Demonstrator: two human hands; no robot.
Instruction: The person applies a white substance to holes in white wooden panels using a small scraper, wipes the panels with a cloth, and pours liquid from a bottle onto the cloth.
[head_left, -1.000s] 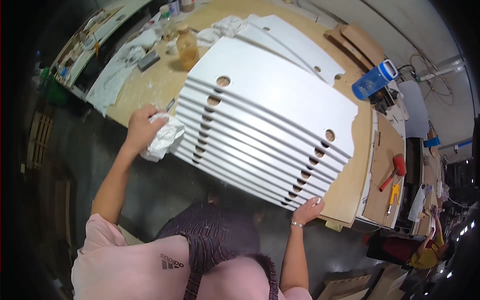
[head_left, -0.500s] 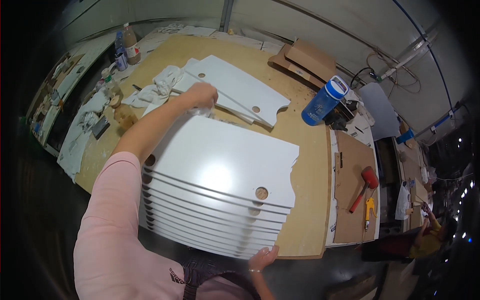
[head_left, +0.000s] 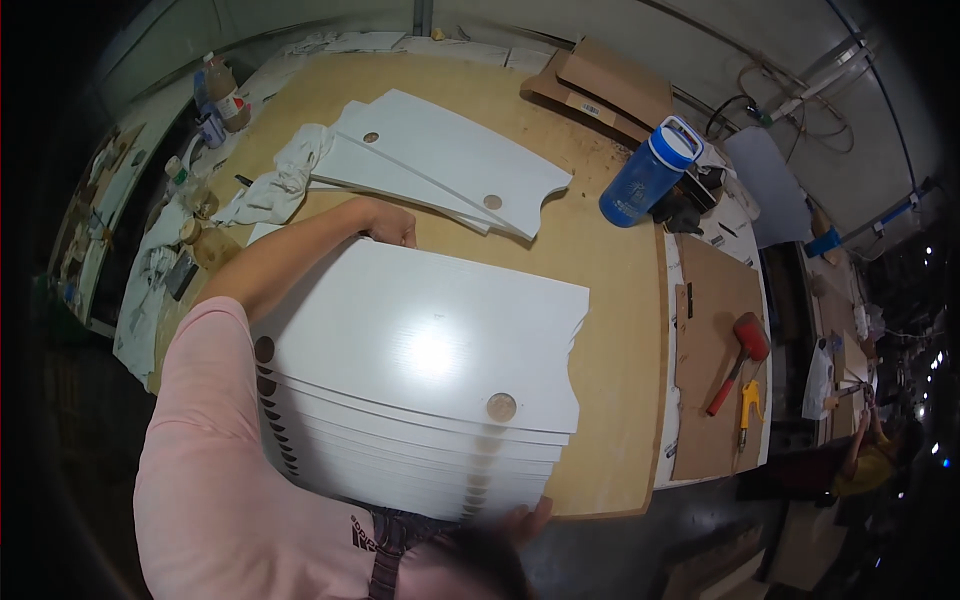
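Note:
A stack of white boards (head_left: 400, 300) with scalloped right ends and round holes lies in front of me, its near edges stepped like stairs. My left hand (head_left: 388, 222) is closed at the far edge of the stack, its fingertips hidden behind that edge. At the near right corner, my right hand (head_left: 527, 520) grips the lower boards, with its fingers partly out of sight and somewhat blurred. Beyond the stack, two or more similar white boards (head_left: 450, 150) overlap, apart from my hands. A crumpled white cloth (head_left: 290, 175) touches their left end.
The boards rest on a yellowish tabletop (head_left: 615, 400). A blue bottle (head_left: 645, 180) and folded cardboard (head_left: 610, 90) stand at the back right. A red mallet (head_left: 740, 355) and yellow air gun (head_left: 750, 405) lie on brown board at right. Bottles (head_left: 222, 95) stand far left.
My left hand has come down from above the far edge to rest against it. The upper boards have slid toward me, and the steps along the near edges are narrower.

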